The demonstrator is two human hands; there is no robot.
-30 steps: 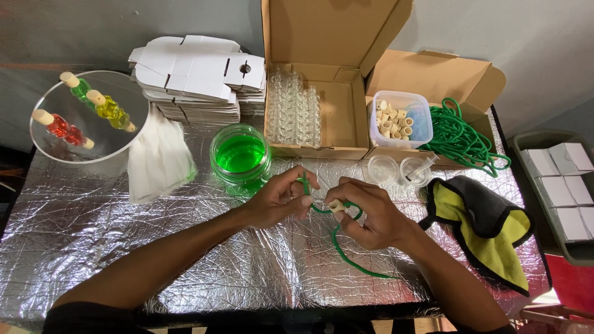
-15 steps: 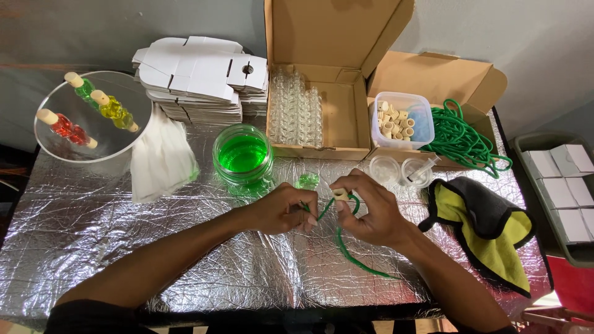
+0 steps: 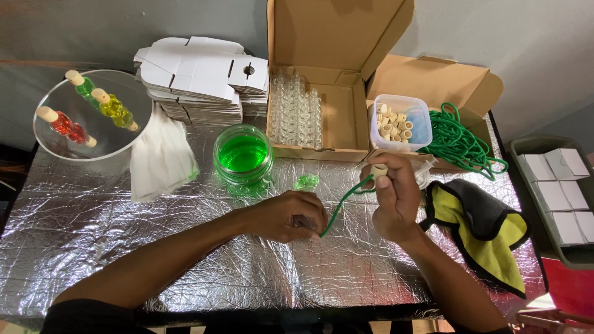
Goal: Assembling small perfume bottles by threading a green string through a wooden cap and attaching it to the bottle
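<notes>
At the far left corner of the tabletop (image 3: pixel 93 241) I note a clear dish (image 3: pixel 124 139) holding 3 corked bottles: red (image 3: pixel 65 125), green (image 3: pixel 83 86) and yellow (image 3: pixel 114 110). Just beside it lie a white bag (image 3: pixel 161 162) and a stack of flat white cartons (image 3: pixel 198 77). A jar (image 3: pixel 243 158) of green liquid stands near the far edge, in front of an open box (image 3: pixel 322 93) of clear vials (image 3: pixel 296 110).

My left hand (image 3: pixel 288 215) rests mid-table, fingers closed on the low end of a green cord (image 3: pixel 343 201); whatever else it grips is hidden. The cord rises to my right hand (image 3: pixel 396 198), held above the foil, which pinches a cork (image 3: pixel 378 171) at the cord's upper end.

Beyond that hand sit a tub (image 3: pixel 402 120) of corks and a coil of green rope (image 3: pixel 461 139) in a second open box (image 3: pixel 442 83). A yellow and black cloth (image 3: pixel 479 226) lies near the right edge. Off the table's right edge, a grey tray (image 3: pixel 526 167) holds small white boxes (image 3: pixel 566 185).
</notes>
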